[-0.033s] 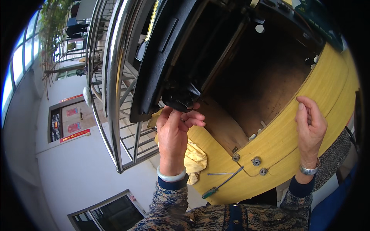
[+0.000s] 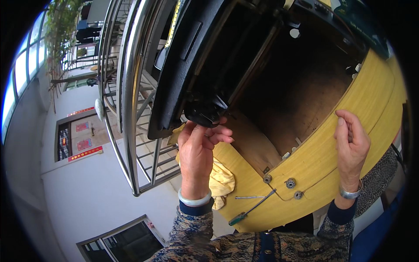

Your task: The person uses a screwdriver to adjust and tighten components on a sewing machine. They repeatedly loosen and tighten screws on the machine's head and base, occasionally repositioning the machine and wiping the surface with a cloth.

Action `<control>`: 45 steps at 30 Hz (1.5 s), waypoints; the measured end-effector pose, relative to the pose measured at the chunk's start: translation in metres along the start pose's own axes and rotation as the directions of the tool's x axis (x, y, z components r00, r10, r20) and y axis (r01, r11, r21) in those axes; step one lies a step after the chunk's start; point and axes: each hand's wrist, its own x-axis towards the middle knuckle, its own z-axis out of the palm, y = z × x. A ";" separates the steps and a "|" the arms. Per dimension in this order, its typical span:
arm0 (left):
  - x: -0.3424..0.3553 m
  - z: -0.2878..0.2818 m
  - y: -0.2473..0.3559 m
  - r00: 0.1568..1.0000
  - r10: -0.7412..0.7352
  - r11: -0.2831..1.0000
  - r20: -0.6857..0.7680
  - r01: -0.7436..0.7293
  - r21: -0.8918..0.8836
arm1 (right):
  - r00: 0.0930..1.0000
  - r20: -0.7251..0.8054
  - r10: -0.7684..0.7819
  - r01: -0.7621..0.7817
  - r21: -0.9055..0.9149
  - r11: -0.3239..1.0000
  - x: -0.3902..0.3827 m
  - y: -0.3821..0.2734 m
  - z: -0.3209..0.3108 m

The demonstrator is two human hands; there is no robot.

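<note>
A black sewing machine (image 2: 176, 83) is tipped back at its opening in the yellow wooden tabletop (image 2: 318, 148), its dark underside showing. My left hand (image 2: 196, 146) reaches up to the machine's near end. Its thumb and index finger close on a rounded black part (image 2: 201, 114) there, while the other fingers curl loosely; the fingertips are partly hidden behind that part. Over the tabletop to the right of the opening is my right hand (image 2: 352, 142), fingers curled with the thumb against them. Whether it holds anything small is hidden.
Three metal bobbins (image 2: 290, 183) lie on the tabletop, near a green-handled screwdriver (image 2: 253, 207) and a thin metal rod (image 2: 249, 197). A yellow cloth (image 2: 221, 181) is bunched at the left edge. Metal railings (image 2: 126, 87) stand beyond the machine. The opening shows a brown wooden compartment (image 2: 301, 113).
</note>
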 end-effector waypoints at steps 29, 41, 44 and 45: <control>-0.005 0.001 -0.019 0.998 0.069 0.971 0.009 -0.065 -0.228 | 0.988 0.096 -0.117 0.133 -0.174 0.976 0.002 -0.008 -0.004; -0.006 0.002 -0.015 0.995 0.059 0.976 0.076 -0.041 -0.214 | 0.995 -0.006 -0.098 0.095 -0.184 0.978 -0.001 -0.002 0.009; -0.009 0.005 -0.021 0.993 0.091 0.951 0.077 -0.064 -0.302 | 0.984 -0.041 -0.176 0.165 -0.190 0.968 -0.002 0.001 0.012; -0.009 0.005 -0.023 0.990 0.107 0.939 0.089 -0.071 -0.335 | 0.985 -0.048 -0.167 0.155 -0.199 0.968 -0.002 0.001 0.013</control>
